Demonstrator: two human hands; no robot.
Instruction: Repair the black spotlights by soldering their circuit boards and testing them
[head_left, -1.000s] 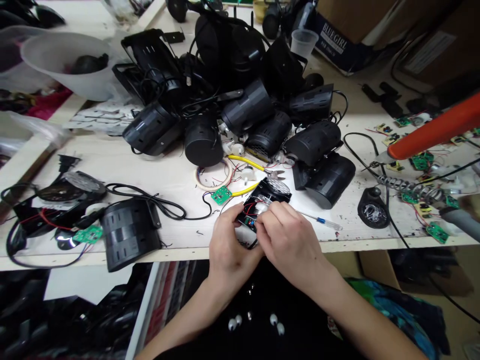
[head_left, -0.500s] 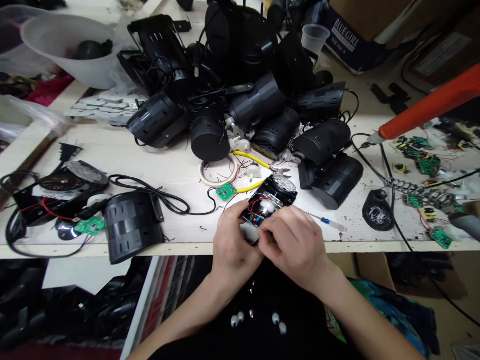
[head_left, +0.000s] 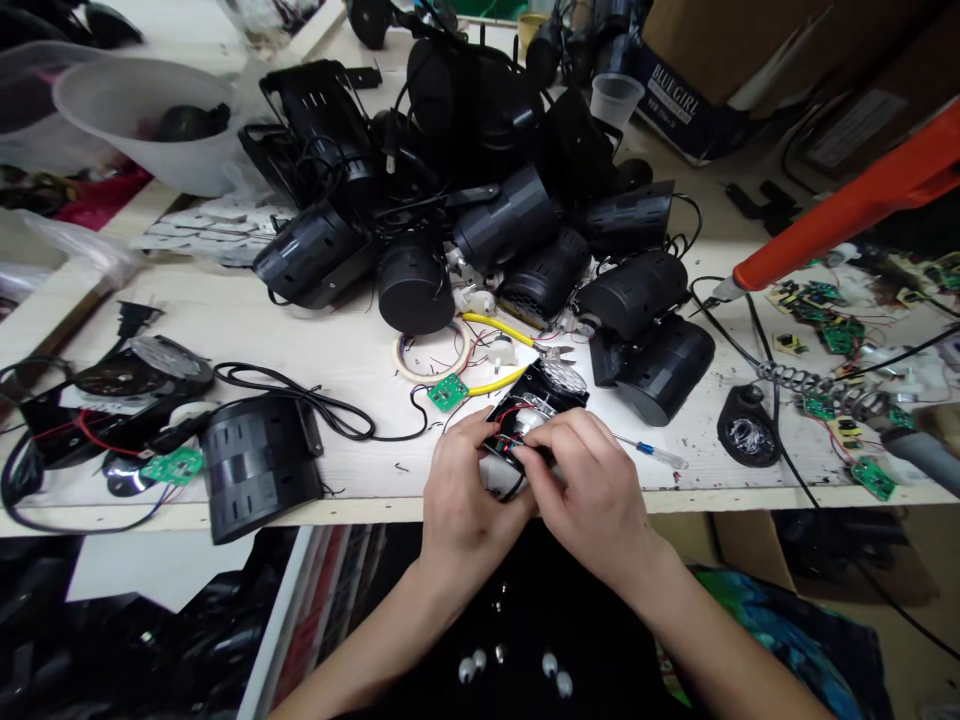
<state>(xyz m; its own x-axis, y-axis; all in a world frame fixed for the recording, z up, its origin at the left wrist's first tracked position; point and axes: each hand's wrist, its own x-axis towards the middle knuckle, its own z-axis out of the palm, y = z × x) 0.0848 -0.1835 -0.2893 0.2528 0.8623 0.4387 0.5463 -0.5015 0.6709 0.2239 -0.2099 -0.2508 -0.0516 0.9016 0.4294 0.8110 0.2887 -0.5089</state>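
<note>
My left hand (head_left: 463, 500) grips the near end of a small black lamp assembly (head_left: 538, 400) with red wires and an LED plate, resting at the table's front edge. Over the same assembly, the fingers of my right hand (head_left: 589, 490) are pinched on a small part among its wires. A green circuit board (head_left: 448, 392) lies just left of it. A small screwdriver (head_left: 651, 452) lies to the right.
A heap of black lamp housings (head_left: 495, 210) fills the table's middle. Yellow-handled cutters (head_left: 510, 350), a tape ring (head_left: 427, 352), a black housing (head_left: 259, 462), a soldering iron stand (head_left: 746, 430), an orange tool (head_left: 847, 215) and several green boards (head_left: 832, 320) lie around.
Both hands stayed on the lamp assembly; my right fingers shifted slightly toward its near end. The view wobbled a little.
</note>
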